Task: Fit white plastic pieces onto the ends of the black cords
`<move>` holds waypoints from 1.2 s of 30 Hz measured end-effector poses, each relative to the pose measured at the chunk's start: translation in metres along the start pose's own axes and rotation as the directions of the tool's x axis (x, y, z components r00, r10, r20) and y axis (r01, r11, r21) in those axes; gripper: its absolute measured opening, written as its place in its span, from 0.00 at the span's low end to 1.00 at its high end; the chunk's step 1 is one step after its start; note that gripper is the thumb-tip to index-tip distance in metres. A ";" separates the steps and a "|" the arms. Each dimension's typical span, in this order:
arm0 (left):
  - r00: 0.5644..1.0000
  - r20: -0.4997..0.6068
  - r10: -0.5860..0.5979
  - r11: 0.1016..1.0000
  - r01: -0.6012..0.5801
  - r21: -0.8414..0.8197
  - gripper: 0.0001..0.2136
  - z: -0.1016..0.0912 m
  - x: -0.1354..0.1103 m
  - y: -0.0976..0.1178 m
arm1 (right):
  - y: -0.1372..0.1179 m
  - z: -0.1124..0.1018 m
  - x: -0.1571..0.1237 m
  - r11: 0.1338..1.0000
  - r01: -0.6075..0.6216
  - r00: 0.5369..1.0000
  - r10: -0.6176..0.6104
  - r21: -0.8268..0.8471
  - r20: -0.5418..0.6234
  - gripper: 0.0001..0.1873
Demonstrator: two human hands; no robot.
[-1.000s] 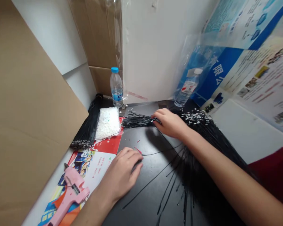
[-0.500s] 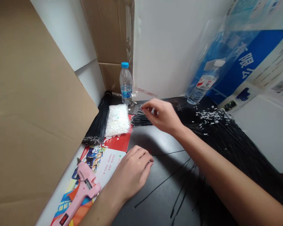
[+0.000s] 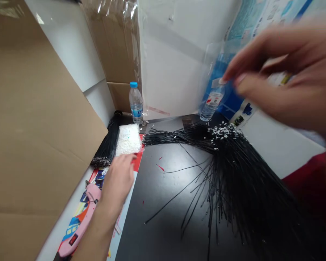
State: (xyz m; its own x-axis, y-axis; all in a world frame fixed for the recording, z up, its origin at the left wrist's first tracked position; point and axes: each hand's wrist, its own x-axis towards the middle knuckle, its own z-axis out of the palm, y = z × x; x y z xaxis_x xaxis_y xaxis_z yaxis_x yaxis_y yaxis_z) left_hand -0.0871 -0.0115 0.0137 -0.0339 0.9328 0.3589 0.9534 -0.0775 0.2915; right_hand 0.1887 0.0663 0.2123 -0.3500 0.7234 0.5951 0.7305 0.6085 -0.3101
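My left hand (image 3: 119, 175), back upward, reaches over the red and white printed sheet (image 3: 139, 162), close to the near edge of a clear bag (image 3: 129, 139) of small white pieces. Its fingers look loosely apart, with nothing seen in them. My right hand (image 3: 282, 72) is raised high at the right, near the camera and smeared by motion. Its thumb and forefinger tips are close together; whether anything is between them cannot be made out. Below it spreads a large pile of thin black cords (image 3: 241, 181). A pink glue gun (image 3: 84, 228) lies partly behind my left forearm.
A blue-capped bottle (image 3: 136, 105) stands at the back, and another water bottle (image 3: 212, 103) leans at the back right. A black cord bundle (image 3: 108, 141) lies left of the bag, another (image 3: 165, 137) to its right. A cardboard panel (image 3: 43, 127) blocks the left side.
My right hand has lifted from above the cords at the back, up and right towards the camera. My left hand has moved left and up towards the white bag. The view has shifted slightly.
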 end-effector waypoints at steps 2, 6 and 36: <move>0.990 -0.020 -0.142 0.965 0.143 0.219 0.16 -0.007 -0.002 -0.009 | 0.016 0.023 -0.024 0.952 0.201 0.965 -0.153 -0.231 0.213 0.06; 0.973 0.014 -0.231 0.931 0.217 0.294 0.19 -0.015 -0.005 -0.012 | 0.045 0.091 -0.075 0.954 0.203 0.777 -0.021 -0.219 0.630 0.09; 0.892 0.158 -0.423 0.880 0.362 0.308 0.15 -0.023 0.002 -0.015 | -0.030 0.207 -0.104 0.969 0.248 0.817 -0.210 0.002 0.536 0.11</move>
State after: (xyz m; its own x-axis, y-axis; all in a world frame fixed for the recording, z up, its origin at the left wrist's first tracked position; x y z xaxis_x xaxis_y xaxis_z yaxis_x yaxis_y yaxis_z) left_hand -0.1080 -0.0164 0.0302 -0.3860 0.9208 0.0565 0.9188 0.3782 0.1133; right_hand 0.0817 0.0408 0.0060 -0.7542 0.6383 0.1539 0.6197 0.7695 -0.1543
